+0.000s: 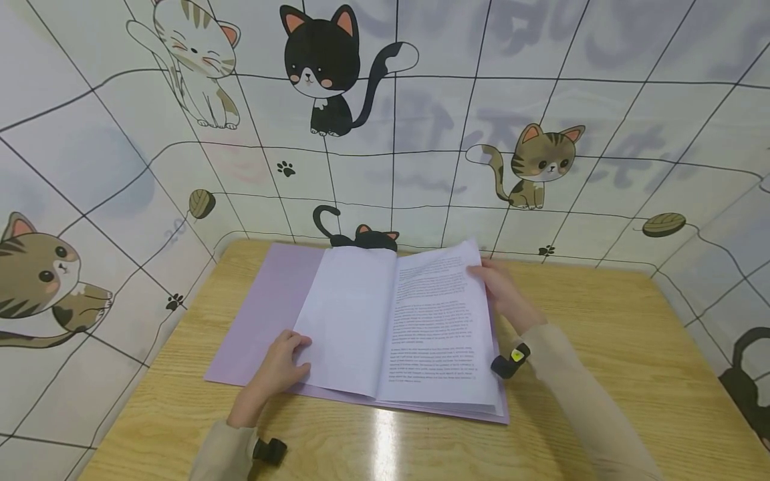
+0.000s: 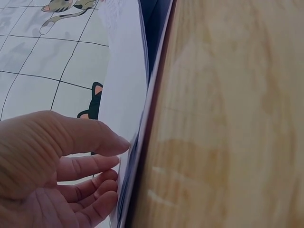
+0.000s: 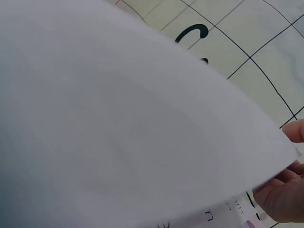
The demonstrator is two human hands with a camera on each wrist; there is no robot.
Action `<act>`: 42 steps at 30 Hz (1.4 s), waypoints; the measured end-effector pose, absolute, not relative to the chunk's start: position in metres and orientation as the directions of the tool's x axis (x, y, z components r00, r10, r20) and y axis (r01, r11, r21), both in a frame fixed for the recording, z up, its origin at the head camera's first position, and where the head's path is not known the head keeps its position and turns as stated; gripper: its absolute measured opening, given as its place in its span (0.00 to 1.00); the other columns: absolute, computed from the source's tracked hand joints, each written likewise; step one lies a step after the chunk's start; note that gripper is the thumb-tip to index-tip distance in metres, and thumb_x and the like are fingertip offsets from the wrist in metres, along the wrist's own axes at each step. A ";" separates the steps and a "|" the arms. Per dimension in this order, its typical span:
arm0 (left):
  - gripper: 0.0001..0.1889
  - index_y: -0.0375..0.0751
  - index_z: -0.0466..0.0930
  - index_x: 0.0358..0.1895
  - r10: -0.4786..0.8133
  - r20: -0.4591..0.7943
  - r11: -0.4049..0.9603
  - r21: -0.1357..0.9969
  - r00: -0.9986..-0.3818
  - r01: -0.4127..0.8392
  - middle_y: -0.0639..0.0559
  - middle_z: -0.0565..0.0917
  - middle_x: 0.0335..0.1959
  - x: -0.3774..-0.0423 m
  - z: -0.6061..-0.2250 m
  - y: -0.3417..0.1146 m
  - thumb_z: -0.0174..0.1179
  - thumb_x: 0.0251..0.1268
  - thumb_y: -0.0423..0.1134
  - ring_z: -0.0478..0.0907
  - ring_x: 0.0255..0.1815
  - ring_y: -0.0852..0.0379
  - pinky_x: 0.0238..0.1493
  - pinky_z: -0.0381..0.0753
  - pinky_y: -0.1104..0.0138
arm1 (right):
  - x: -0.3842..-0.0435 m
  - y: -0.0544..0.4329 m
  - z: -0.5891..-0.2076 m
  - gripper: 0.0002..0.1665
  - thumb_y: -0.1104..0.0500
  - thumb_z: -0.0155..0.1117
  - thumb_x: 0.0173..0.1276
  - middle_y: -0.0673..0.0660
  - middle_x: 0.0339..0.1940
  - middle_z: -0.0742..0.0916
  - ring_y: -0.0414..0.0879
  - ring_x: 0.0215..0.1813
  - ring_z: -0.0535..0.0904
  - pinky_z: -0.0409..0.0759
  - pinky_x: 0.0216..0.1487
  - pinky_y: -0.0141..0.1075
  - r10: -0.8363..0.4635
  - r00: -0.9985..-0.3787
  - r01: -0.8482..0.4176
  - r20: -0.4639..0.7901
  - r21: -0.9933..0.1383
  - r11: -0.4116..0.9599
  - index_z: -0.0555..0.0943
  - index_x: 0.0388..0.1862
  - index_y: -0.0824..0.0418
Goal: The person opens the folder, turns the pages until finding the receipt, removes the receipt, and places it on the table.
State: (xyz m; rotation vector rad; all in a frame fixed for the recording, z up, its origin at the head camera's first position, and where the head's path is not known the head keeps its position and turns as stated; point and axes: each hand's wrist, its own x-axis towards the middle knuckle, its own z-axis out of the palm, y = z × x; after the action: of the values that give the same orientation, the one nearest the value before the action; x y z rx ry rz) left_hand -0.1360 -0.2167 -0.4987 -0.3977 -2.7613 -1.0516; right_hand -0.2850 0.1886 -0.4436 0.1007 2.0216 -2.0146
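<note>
Centre-right, the right hand [image 1: 504, 287] pinches a page [image 1: 434, 327], likely supporting it; lower-left, the relaxed left hand [image 1: 278, 364] likely steadies the book [image 1: 351, 324].

Pale wooden table [image 1: 601, 334], gridded white wall [image 1: 433, 180], cartoon cats [image 1: 323, 57], yarn balls [image 1: 664, 225], paw prints [image 1: 286, 170]

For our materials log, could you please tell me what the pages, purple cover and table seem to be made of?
Pages: apparently matte paper, thin, bending. Purple cover: perhaps smooth card or plastic, flat, evenly coloured. Table: wood or laminate, glossy, with grain and bright reflection.
</note>
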 end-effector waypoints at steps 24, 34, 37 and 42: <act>0.18 0.28 0.79 0.40 0.134 0.148 0.745 0.637 -0.980 0.198 0.42 0.75 0.39 -0.138 -0.498 -0.216 0.67 0.39 0.23 0.72 0.38 0.49 0.42 0.75 0.56 | -0.263 0.167 -0.429 0.31 0.59 0.53 0.69 0.52 0.39 0.84 0.46 0.36 0.84 0.82 0.38 0.38 -0.240 -0.922 0.323 -0.302 -0.945 -0.049 0.59 0.68 0.67; 0.18 0.27 0.79 0.41 0.126 0.128 0.746 0.641 -0.984 0.179 0.42 0.75 0.40 -0.138 -0.495 -0.215 0.66 0.40 0.23 0.73 0.39 0.48 0.44 0.75 0.55 | -0.257 0.156 -0.425 0.30 0.57 0.54 0.70 0.56 0.43 0.83 0.48 0.38 0.84 0.82 0.38 0.40 -0.301 -0.905 0.348 -0.299 -0.930 -0.122 0.61 0.68 0.63; 0.18 0.27 0.79 0.41 0.130 0.125 0.746 0.641 -0.984 0.181 0.41 0.75 0.40 -0.138 -0.494 -0.215 0.66 0.40 0.23 0.73 0.40 0.47 0.45 0.75 0.54 | -0.255 0.154 -0.424 0.30 0.57 0.52 0.71 0.57 0.44 0.83 0.49 0.40 0.84 0.82 0.39 0.40 -0.339 -0.898 0.342 -0.280 -0.929 -0.139 0.59 0.69 0.63; 0.18 0.27 0.79 0.41 0.132 0.131 0.747 0.639 -0.983 0.185 0.41 0.75 0.40 -0.138 -0.496 -0.215 0.66 0.40 0.23 0.73 0.41 0.46 0.46 0.74 0.54 | -0.252 0.149 -0.420 0.30 0.57 0.52 0.71 0.57 0.44 0.83 0.49 0.40 0.84 0.83 0.39 0.41 -0.363 -0.893 0.339 -0.266 -0.928 -0.154 0.59 0.68 0.64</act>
State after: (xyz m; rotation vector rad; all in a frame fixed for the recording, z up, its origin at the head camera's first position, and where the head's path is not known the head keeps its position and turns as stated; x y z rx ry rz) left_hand -0.1380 -0.2152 -0.4963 -0.2600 -2.8632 -1.0593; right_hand -0.2519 0.1485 -0.4200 -0.0271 1.6709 -2.0887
